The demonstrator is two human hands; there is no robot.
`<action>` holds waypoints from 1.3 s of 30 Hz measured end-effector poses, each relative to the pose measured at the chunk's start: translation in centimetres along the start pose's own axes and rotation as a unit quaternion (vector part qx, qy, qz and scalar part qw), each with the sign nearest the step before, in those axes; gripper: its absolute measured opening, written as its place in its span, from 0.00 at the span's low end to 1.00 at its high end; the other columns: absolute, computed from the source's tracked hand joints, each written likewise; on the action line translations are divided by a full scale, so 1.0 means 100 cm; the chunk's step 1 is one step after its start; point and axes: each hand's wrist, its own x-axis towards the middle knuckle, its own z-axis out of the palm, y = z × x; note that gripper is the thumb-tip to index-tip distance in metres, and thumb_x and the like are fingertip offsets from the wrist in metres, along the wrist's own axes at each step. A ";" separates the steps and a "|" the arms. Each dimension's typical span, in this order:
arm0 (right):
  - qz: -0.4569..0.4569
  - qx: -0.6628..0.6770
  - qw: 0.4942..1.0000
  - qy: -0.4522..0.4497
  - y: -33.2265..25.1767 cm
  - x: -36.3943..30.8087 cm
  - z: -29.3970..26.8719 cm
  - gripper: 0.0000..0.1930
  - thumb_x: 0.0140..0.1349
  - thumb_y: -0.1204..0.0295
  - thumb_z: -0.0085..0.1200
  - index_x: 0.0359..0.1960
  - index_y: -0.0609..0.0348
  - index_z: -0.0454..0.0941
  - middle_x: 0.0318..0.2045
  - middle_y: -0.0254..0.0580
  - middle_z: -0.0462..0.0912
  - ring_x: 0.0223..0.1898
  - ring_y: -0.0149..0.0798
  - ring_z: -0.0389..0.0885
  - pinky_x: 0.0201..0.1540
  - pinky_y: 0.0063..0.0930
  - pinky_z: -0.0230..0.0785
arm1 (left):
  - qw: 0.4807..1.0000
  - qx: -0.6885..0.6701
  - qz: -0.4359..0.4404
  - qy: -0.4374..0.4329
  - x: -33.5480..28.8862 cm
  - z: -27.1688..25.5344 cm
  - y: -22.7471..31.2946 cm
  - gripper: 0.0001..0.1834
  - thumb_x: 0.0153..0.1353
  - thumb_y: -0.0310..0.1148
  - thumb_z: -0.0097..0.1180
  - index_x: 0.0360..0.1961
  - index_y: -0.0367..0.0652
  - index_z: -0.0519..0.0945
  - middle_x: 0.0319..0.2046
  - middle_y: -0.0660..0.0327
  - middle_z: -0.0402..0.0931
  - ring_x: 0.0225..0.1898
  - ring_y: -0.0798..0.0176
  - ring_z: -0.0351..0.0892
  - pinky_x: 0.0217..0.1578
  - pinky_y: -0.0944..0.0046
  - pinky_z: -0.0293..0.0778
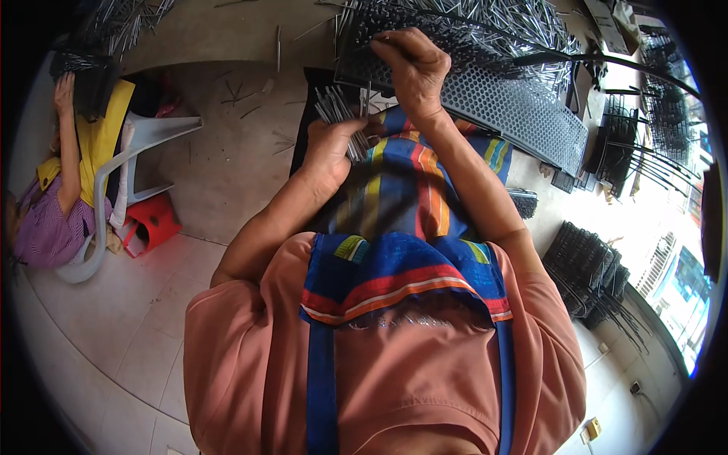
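Observation:
My left hand (pixel 327 152) is wrapped round a bundle of thin grey metal rods (pixel 334 106), which stick out above and below the thumb. The bundle is over my lap, on a striped multicoloured cloth (pixel 425 182). My right hand (pixel 421 76) is raised over the left part of a black perforated tray (pixel 516 114), its fingers curled into a pinch. Whatever those fingertips may hold is too small to make out. Beyond the hand, a large heap of loose thin rods (pixel 523 38) lies on the tray.
At the left a person in purple and yellow sits on a pale plastic chair (pixel 102 178), one hand at a dark block of rods (pixel 83 80). A red container (pixel 155 224) stands by that chair. Stacked dark racks (pixel 584 269) are at the right. Loose rods lie on the floor.

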 end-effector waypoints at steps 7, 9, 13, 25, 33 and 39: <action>-0.018 -0.091 0.995 -0.035 0.003 -0.002 0.003 0.06 0.50 0.81 0.64 0.31 0.63 0.84 0.27 0.39 0.82 0.28 0.29 0.80 0.33 0.21 0.70 | 0.999 -0.031 0.018 0.000 0.007 -0.004 -0.002 0.06 0.55 0.16 0.55 0.35 0.30 0.79 0.30 0.49 0.82 0.30 0.54 0.84 0.31 0.59 0.80; -0.029 -0.137 0.989 -0.040 0.002 -0.002 0.007 0.06 0.49 0.80 0.65 0.31 0.62 0.84 0.26 0.40 0.82 0.27 0.30 0.80 0.31 0.21 0.70 | 0.999 -0.047 0.014 0.001 0.009 -0.005 -0.004 0.06 0.55 0.16 0.55 0.35 0.28 0.80 0.30 0.49 0.82 0.30 0.55 0.83 0.31 0.60 0.80; -0.055 -0.187 0.980 -0.032 -0.004 0.005 0.012 0.05 0.51 0.75 0.65 0.31 0.59 0.85 0.25 0.42 0.82 0.25 0.37 0.81 0.28 0.26 0.71 | 0.998 -0.061 0.018 -0.018 0.010 -0.006 -0.007 0.06 0.55 0.17 0.55 0.35 0.27 0.80 0.30 0.49 0.82 0.31 0.55 0.83 0.31 0.60 0.80; -0.143 -0.291 0.939 -0.114 0.000 0.018 0.015 0.07 0.52 0.65 0.64 0.28 0.54 0.84 0.24 0.40 0.81 0.25 0.47 0.81 0.28 0.32 0.73 | 0.995 -0.100 0.014 -0.026 0.018 -0.007 -0.006 0.07 0.57 0.16 0.53 0.38 0.28 0.75 0.33 0.48 0.81 0.33 0.52 0.84 0.34 0.56 0.81; 0.245 -0.026 0.943 -0.225 -0.013 -0.013 -0.015 0.08 0.49 0.72 0.63 0.27 0.65 0.84 0.17 0.42 0.81 0.20 0.27 0.78 0.26 0.24 0.71 | 0.991 -0.096 -0.009 -0.092 0.014 -0.002 -0.001 0.09 0.58 0.16 0.54 0.41 0.31 0.76 0.36 0.49 0.80 0.34 0.53 0.84 0.34 0.56 0.81; 0.212 0.114 0.970 -0.031 -0.013 -0.010 -0.020 0.05 0.54 0.78 0.63 0.31 0.65 0.83 0.26 0.32 0.83 0.28 0.22 0.77 0.33 0.17 0.69 | 0.998 -0.046 -0.027 -0.032 0.009 -0.011 0.004 0.10 0.59 0.20 0.53 0.43 0.34 0.78 0.33 0.51 0.82 0.33 0.56 0.84 0.33 0.58 0.80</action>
